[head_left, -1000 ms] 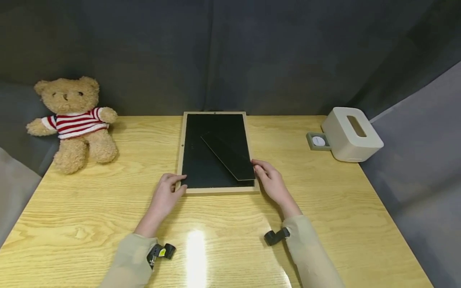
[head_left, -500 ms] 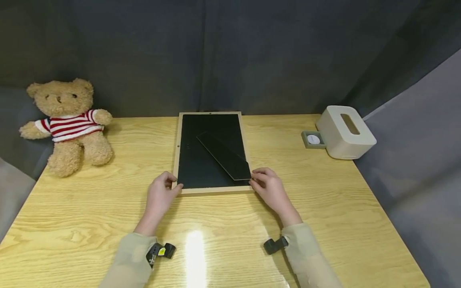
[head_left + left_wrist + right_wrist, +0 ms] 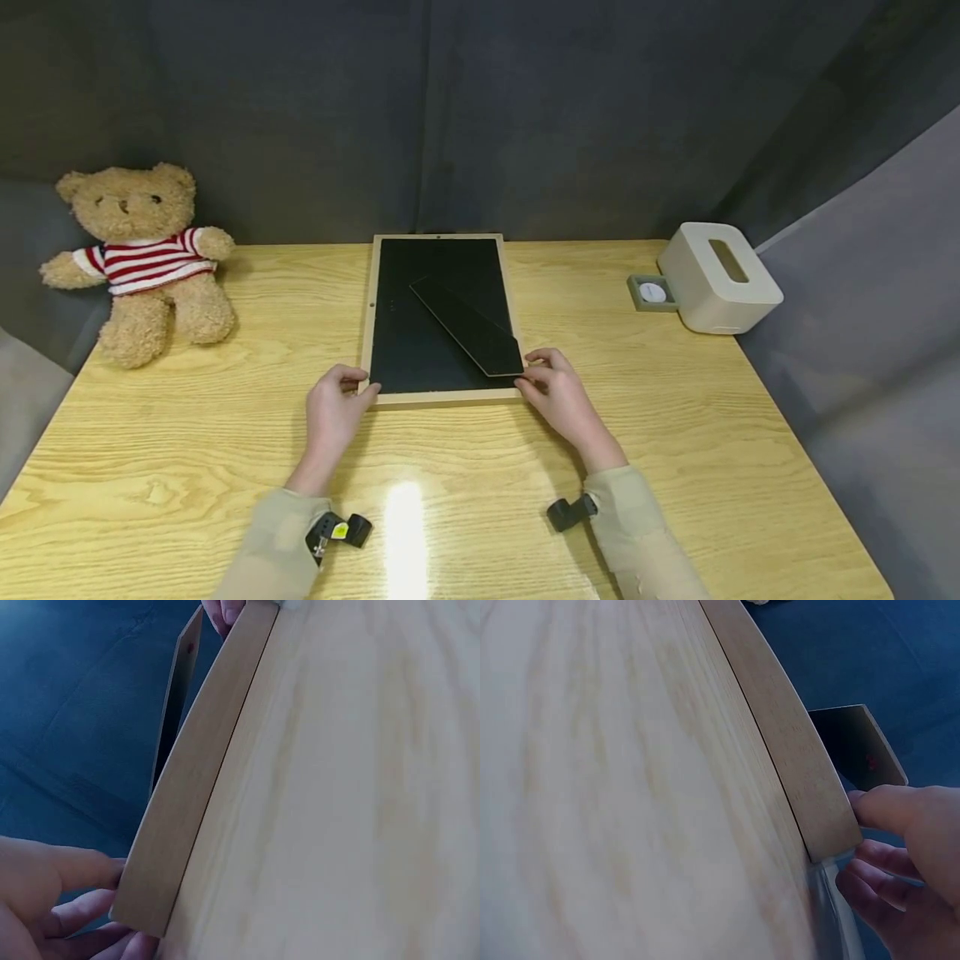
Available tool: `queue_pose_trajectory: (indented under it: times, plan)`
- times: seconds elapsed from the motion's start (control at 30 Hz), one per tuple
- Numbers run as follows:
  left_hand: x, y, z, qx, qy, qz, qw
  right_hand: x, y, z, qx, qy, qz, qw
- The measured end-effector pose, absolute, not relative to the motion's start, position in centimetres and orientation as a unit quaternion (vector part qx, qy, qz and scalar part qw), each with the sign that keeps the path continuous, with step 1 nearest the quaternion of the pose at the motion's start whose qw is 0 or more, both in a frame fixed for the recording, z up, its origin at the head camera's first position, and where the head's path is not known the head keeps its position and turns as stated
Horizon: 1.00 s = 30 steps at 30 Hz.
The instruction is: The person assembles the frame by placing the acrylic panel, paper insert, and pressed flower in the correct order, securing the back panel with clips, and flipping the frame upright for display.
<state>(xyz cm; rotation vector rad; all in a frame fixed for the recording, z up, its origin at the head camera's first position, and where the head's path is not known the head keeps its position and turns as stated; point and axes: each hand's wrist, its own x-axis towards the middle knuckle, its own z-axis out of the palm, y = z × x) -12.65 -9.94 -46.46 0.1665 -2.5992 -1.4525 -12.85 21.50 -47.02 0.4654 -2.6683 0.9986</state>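
Observation:
A picture frame lies back side up on the table, with a pale wooden rim [image 3: 442, 399] and a black backing board [image 3: 405, 350]. Slanting across the backing is its black stand leg [image 3: 468, 329], whose free end reaches the right side. My left hand [image 3: 332, 412] grips the near left corner, thumb on the rim and fingers along the outer side. At the near right corner, my right hand [image 3: 561, 402] grips the rim beside the leg's tip. Both wrist views show the rim's outer side [image 3: 195, 757] close up, with thumb and fingers [image 3: 877, 885] around the corner.
To the left sits a teddy bear [image 3: 153, 267] in a striped shirt. A white tissue box [image 3: 720, 279] with a small grey-green tray [image 3: 636, 293] stands at the back right. Dark curtain [image 3: 300, 125] hangs directly behind the frame.
My right hand has slid down the frame's side to its near corner. The left fingers have drawn back from the backing to the outer side. The whole head view shifted slightly.

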Motion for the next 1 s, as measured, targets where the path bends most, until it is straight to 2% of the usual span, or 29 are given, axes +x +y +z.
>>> queue_pose_trajectory:
  times: [0.2,0.5,0.83,1.0]
  plan:
    - [-12.5,-9.7,-46.8,0.088,-0.846,-0.519,0.086,-13.0,21.5,-47.2,0.14,-0.918,0.352,0.117]
    - [-12.6,-9.9,-47.2,0.079,-0.842,-0.523,0.103,-13.4,21.4,-47.2,0.074,-0.912,0.401,0.04]
    - [-12.3,-9.9,-46.7,0.022,-0.869,-0.478,0.129,-13.6,21.3,-47.3,0.083,-0.908,0.409,0.038]
    - [-12.4,-10.5,-46.3,0.028,-0.866,-0.49,0.098,-13.5,21.5,-47.2,0.076,-0.905,0.418,0.033]
